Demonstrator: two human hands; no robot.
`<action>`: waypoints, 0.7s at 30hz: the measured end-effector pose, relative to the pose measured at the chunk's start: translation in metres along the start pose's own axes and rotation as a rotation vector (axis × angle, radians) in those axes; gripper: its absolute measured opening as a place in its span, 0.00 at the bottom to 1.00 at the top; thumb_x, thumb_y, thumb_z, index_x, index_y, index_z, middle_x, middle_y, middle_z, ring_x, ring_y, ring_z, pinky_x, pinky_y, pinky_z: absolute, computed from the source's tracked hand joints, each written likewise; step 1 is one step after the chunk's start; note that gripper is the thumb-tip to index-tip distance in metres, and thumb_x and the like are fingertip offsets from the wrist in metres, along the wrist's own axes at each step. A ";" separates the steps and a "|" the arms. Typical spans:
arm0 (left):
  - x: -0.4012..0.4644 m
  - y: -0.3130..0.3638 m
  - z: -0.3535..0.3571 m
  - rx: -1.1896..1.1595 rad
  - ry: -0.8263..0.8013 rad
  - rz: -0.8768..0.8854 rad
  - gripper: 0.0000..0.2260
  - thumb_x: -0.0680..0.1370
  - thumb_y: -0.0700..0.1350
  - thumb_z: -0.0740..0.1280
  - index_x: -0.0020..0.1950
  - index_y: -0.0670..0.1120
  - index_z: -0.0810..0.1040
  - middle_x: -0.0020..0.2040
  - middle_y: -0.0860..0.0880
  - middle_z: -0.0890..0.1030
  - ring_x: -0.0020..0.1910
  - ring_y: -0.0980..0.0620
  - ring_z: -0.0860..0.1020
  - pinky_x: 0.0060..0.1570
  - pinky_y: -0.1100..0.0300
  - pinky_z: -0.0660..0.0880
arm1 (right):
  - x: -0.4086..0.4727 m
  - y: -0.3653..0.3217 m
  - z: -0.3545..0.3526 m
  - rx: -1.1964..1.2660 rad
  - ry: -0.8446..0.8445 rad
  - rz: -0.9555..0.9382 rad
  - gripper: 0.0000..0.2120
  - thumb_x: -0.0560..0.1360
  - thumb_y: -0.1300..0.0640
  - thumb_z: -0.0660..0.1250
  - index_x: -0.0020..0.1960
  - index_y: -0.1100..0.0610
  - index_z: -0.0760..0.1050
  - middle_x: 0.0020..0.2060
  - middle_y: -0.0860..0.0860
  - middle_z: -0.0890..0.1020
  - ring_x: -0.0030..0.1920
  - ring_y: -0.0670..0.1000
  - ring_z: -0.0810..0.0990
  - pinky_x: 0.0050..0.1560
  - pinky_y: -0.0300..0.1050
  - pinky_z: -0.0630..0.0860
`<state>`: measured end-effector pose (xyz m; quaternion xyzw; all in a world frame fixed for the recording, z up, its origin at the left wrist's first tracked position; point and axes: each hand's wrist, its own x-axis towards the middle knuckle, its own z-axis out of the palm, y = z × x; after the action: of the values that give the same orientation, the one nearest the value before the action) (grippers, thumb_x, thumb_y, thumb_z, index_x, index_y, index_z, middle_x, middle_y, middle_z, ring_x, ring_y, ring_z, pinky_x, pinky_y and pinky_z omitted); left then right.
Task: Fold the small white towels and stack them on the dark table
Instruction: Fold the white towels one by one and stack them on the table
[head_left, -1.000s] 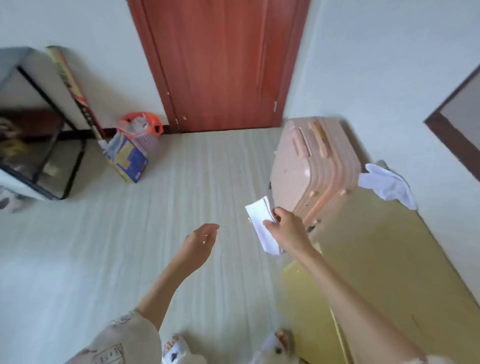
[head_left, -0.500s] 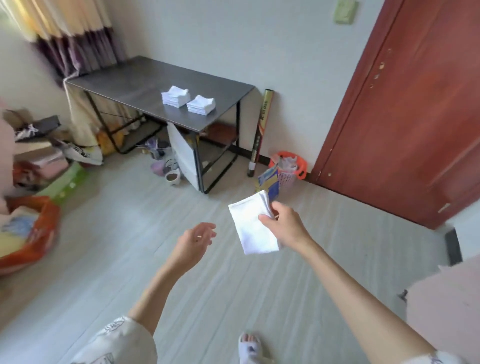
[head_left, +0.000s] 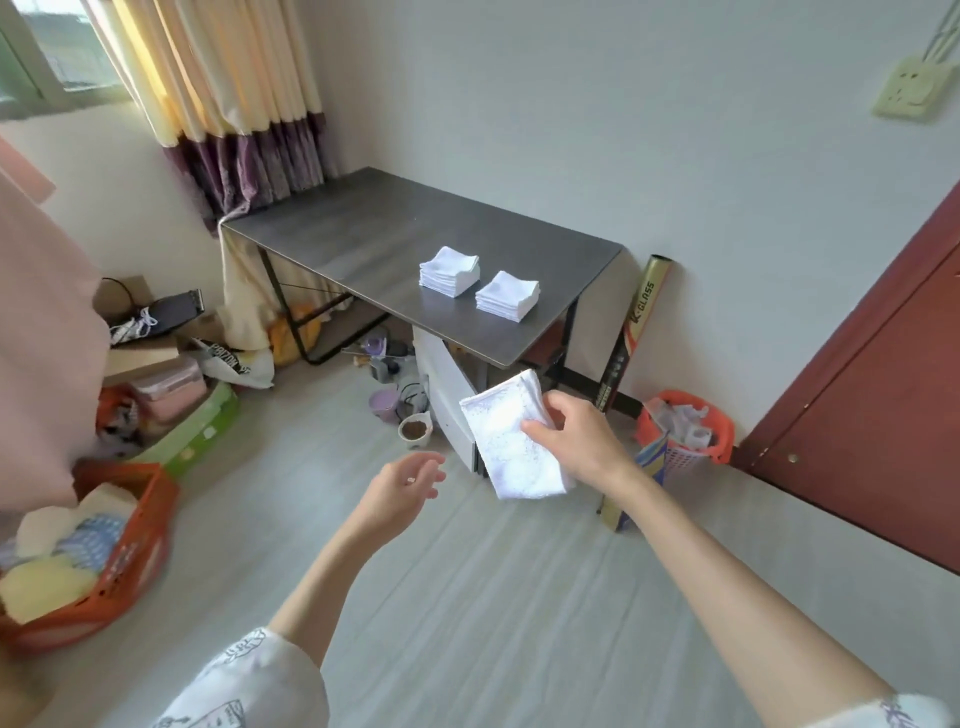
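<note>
Pinching a folded white towel by its right edge, the right hand holds it in mid-air w/ thumb on top, in front of the dark table. Left hand hangs loose, fingers relaxed, holding nothing. Two towel stacks sit side by side on the table, near its right end.

- Right hand, frame centre, pinches a folded white towel.
- Left hand, lower centre, hangs relaxed, holding nothing.
- Dark table, upper centre, bears two towel stacks, side by side.
</note>
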<state>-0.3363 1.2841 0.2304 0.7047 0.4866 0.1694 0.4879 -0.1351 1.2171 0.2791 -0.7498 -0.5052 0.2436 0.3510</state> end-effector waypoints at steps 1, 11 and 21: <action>0.018 0.001 -0.009 -0.037 -0.007 -0.008 0.10 0.81 0.46 0.56 0.57 0.49 0.75 0.53 0.49 0.80 0.48 0.52 0.79 0.52 0.56 0.74 | 0.020 -0.006 0.002 0.022 -0.017 0.000 0.09 0.75 0.55 0.65 0.46 0.62 0.74 0.43 0.52 0.81 0.46 0.54 0.79 0.40 0.46 0.73; 0.251 0.008 -0.083 -0.834 -0.287 -0.225 0.25 0.78 0.62 0.53 0.63 0.47 0.73 0.59 0.46 0.80 0.57 0.46 0.79 0.50 0.53 0.77 | 0.224 -0.044 0.041 0.401 -0.070 0.104 0.07 0.75 0.59 0.67 0.53 0.55 0.75 0.48 0.47 0.81 0.48 0.45 0.80 0.50 0.42 0.77; 0.435 0.023 -0.118 -0.544 -0.313 -0.134 0.15 0.79 0.54 0.61 0.50 0.42 0.78 0.44 0.47 0.80 0.44 0.48 0.76 0.44 0.55 0.71 | 0.376 -0.023 0.073 0.553 0.081 0.429 0.06 0.76 0.59 0.66 0.52 0.55 0.76 0.50 0.49 0.82 0.49 0.48 0.82 0.49 0.41 0.78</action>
<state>-0.2041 1.7146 0.2022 0.5322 0.3877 0.1502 0.7375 -0.0611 1.5923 0.2464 -0.7246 -0.2368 0.4093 0.5014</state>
